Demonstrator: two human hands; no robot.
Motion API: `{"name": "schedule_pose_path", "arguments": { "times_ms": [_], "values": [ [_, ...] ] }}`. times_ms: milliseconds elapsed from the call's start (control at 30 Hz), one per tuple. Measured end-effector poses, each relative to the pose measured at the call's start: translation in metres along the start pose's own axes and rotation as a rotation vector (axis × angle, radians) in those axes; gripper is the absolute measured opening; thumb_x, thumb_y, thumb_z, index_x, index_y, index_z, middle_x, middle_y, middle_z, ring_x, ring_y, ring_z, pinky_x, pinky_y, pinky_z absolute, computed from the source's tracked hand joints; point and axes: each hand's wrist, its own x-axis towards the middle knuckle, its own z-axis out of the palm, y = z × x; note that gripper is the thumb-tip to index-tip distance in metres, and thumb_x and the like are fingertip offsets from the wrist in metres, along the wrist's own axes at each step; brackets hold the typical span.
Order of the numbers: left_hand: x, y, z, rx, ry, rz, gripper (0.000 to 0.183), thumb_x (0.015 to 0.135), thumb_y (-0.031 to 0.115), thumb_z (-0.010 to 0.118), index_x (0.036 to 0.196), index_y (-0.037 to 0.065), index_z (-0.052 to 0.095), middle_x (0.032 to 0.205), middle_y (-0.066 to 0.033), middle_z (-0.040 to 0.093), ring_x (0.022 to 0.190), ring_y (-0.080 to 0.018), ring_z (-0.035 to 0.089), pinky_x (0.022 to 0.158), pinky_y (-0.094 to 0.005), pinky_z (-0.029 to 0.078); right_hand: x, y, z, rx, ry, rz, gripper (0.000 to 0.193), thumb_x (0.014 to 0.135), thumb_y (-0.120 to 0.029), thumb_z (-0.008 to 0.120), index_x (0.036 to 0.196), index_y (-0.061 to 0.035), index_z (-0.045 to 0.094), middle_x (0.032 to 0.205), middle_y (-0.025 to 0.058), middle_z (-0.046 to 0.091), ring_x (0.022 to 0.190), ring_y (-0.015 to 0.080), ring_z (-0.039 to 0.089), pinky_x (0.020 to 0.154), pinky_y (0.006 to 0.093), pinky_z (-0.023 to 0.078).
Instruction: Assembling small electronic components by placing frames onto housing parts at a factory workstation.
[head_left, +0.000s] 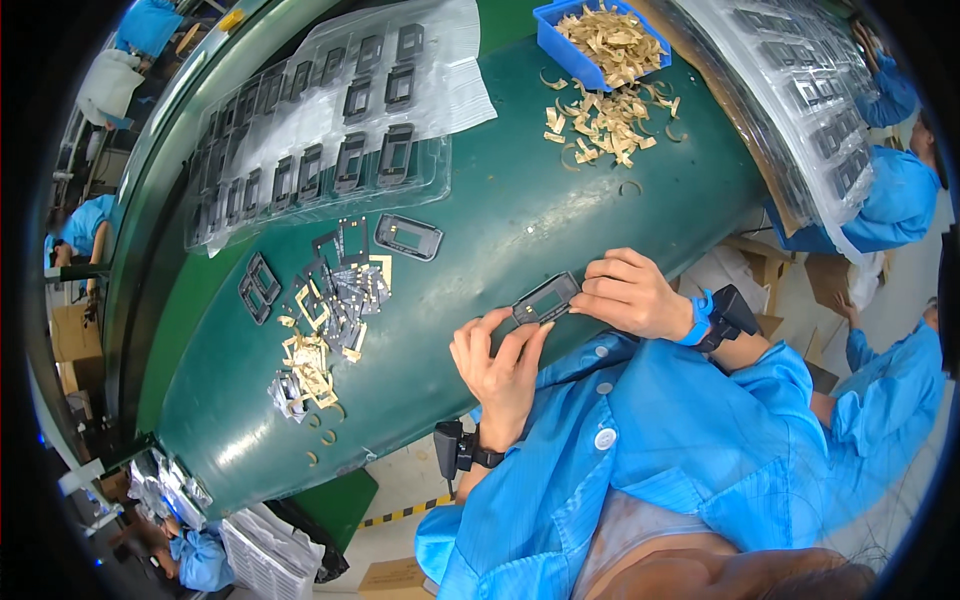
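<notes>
Overflowing with curled tan strips [612, 42], a blue bin [566, 55] sits on the green table [520, 215]; a clear tray [436, 178] holds black frames [391, 178]. Left hand [497, 368] and right hand [632, 297], fingers curled, pinch opposite ends of a dark frame [549, 312] near the table's edge, its markings too small to read.

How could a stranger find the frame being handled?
On the long green table, go to the edge nearest the person's blue coat. There a dark rectangular frame is between the left hand and the right hand. Similar frames lie loose or in trays; only this one is in these hands.
</notes>
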Motion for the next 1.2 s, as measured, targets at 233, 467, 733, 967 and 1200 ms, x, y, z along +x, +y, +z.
{"name": "schedule_pose_path", "arguments": {
  "times_ms": [233,467,733,967,1200],
  "values": [
    [0.008,-0.001,0.008,-0.035,-0.067,0.075,0.017,0.068,0.011,0.087,0.083,0.013,0.077,0.106,-0.0064,0.064,0.097,-0.027,0.057,0.082,-0.0375,0.045,-0.009,0.003,-0.005,-0.007,0.018,-0.021,0.013,0.08,-0.014,0.067,0.09,-0.0068,0.068,0.09,0.0059,0.063,0.099,0.0242,0.063,0.084,0.0384,0.052],
    [-0.001,-0.008,-0.007,-0.006,-0.034,0.073,0.014,0.079,0.006,0.082,0.082,0.001,0.069,0.107,-0.0152,0.058,0.101,-0.0322,0.056,0.079,-0.044,0.049,0.006,-0.002,0.03,0.092,0.255,-0.094,0.013,0.081,-0.014,0.063,0.075,-0.0077,0.053,0.079,0.0052,0.052,0.087,0.0246,0.058,0.073,0.0376,0.047],
    [0.002,-0.005,0.009,-0.007,-0.16,0.181,0.009,0.087,0.007,0.074,0.093,0.001,0.076,0.104,-0.0127,0.054,0.091,-0.0278,0.058,0.077,-0.0402,0.049,-0.013,0.001,0.032,0.023,0.282,-0.059,0.02,0.084,-0.016,0.068,0.075,-0.008,0.052,0.08,0.0054,0.051,0.088,0.0261,0.056,0.071,0.0395,0.043],
    [-0.007,-0.026,0.013,-0.051,-0.039,0.22,0.009,0.083,0.005,0.079,0.091,0.006,0.076,0.099,-0.0104,0.055,0.084,-0.0246,0.058,0.065,-0.0375,0.046,-0.015,-0.003,0.032,0.006,0.388,-0.076,0.026,0.08,-0.02,0.075,0.08,-0.0051,0.054,0.082,0.0085,0.051,0.089,0.0287,0.056,0.075,0.0433,0.046],
    [0.003,-0.002,0.01,-0.067,0.085,0.257,0.014,0.086,0.024,0.078,0.084,0.01,0.077,0.099,-0.0152,0.065,0.082,-0.0309,0.063,0.068,-0.038,0.054,-0.01,-0.005,0.031,0.086,0.306,-0.069,0.017,0.088,-0.012,0.065,0.076,-0.0062,0.054,0.081,0.0064,0.053,0.089,0.0261,0.057,0.072,0.0392,0.045]
  ]
}}
